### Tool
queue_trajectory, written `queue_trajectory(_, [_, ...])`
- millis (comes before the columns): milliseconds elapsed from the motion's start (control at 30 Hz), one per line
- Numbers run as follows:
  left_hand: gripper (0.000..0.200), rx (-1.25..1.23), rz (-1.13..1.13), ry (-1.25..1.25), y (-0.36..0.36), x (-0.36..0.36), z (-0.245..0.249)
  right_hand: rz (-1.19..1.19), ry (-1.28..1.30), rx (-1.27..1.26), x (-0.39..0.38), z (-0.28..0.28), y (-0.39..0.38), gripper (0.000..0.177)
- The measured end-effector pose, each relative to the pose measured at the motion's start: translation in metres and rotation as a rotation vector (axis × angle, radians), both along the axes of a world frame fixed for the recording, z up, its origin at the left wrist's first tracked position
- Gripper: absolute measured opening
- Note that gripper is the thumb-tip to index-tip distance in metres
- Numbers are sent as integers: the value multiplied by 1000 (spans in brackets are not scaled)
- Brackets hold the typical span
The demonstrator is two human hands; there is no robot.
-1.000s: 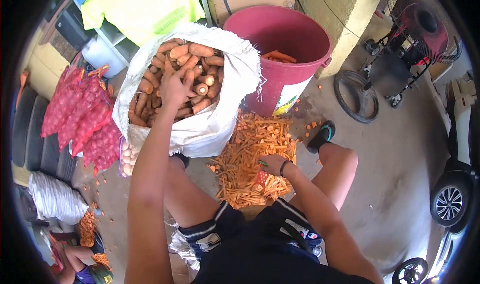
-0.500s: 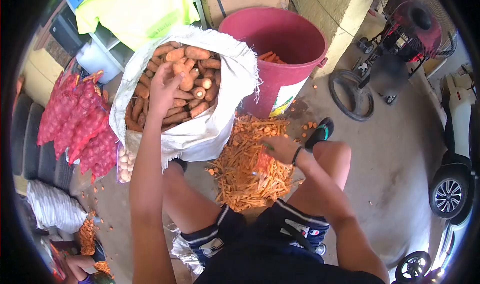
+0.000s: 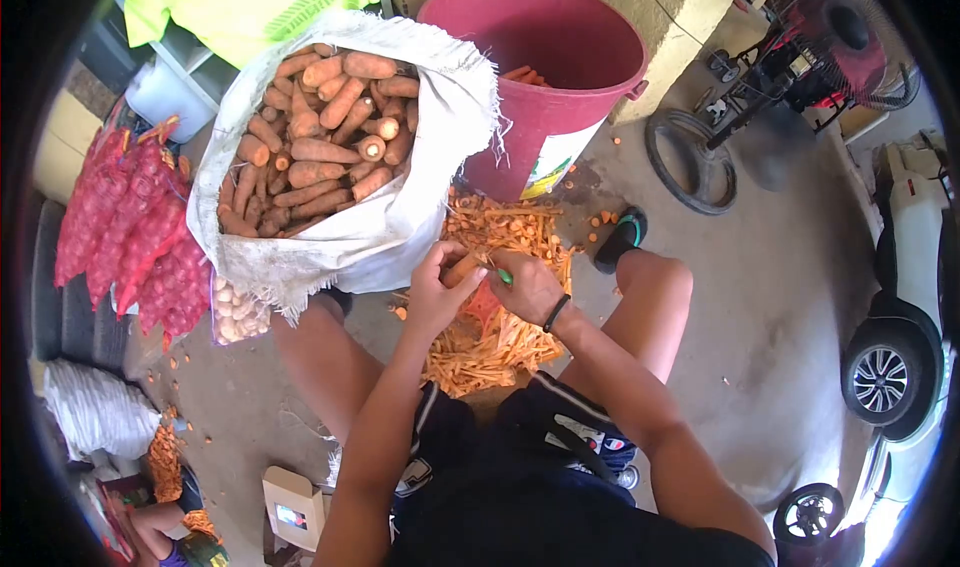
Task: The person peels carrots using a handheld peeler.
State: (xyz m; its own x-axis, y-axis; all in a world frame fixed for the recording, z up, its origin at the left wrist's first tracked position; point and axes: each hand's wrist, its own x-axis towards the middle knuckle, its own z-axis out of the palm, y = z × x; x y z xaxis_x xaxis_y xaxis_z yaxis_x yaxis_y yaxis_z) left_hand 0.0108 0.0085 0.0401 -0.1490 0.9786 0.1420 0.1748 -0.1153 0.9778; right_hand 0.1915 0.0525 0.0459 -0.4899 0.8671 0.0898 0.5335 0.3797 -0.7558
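My left hand is closed around a carrot, above a pile of orange peelings between my legs. Against the carrot's end, my right hand grips a small tool with a green handle; its blade is too small to make out. Just behind my left hand stands an open white sack full of unpeeled carrots. A red bin beside it holds some peeled carrots.
Red net bags of onions and a bag of garlic lie left of the sack. A fan and a loose tyre stand back right. Another person's legs show at lower left.
My left hand has left the sack with a carrot and come down to my right hand over the peelings. The view has shifted, and an open cardboard box now shows at the bottom.
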Motion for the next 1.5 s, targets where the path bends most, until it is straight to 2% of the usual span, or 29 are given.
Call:
queue_trajectory(33, [31,-79,-22,-32,0,-3,0,13,23,-30,-2,-3,1,22])
queue_trajectory(233, [34,-42,-32,88,-1,-10,-6,61,-12,41,-3,-7,3,23])
queue_trajectory(333, [35,-50,-68,111,-6,-13,-4,80,-108,-35,-4,-14,8,28])
queue_trajectory(433, [28,-90,-98,-75,-10,-12,-1,103,-349,-112,5,-44,28,37])
queue_trajectory(533, [23,-183,6,-662,-3,-7,15,243,-326,-203,20,-26,47,48])
queue_trajectory(567, [25,-284,4,-777,-4,-14,20,195,-265,-230,21,-2,48,57])
queue_trajectory(667, [31,-425,-35,-987,-9,-21,41,83,127,29,21,42,41,62])
queue_trajectory(700, [30,-464,-66,-1008,-11,-21,50,92,175,82,20,53,34,62])
queue_trajectory(767, [30,-415,37,-1051,-6,-6,68,112,276,214,16,74,31,64])
queue_trajectory(833, [30,-385,84,-1095,1,0,67,78,334,173,16,81,29,66])
queue_trajectory(967, [26,-385,-245,-1111,-2,2,43,63,363,186,17,70,28,70])
queue_trajectory(1067, [24,-449,-117,-1065,-6,13,39,133,286,427,16,60,27,74])
queue_trajectory(1200, [21,-494,-178,-969,-14,13,43,111,267,302,23,65,39,66])
queue_trajectory(1233, [21,-494,-214,-961,-14,10,42,49,297,346,22,56,47,65])
queue_trajectory(1333, [20,-498,-237,-943,-13,7,46,19,268,182,30,57,63,67])
queue_trajectory(1467, [21,-504,-204,-907,-12,4,46,8,281,232,25,49,64,63])
queue_trajectory(1500, [22,-519,-211,-913,-15,1,43,-58,263,210,25,41,67,63])
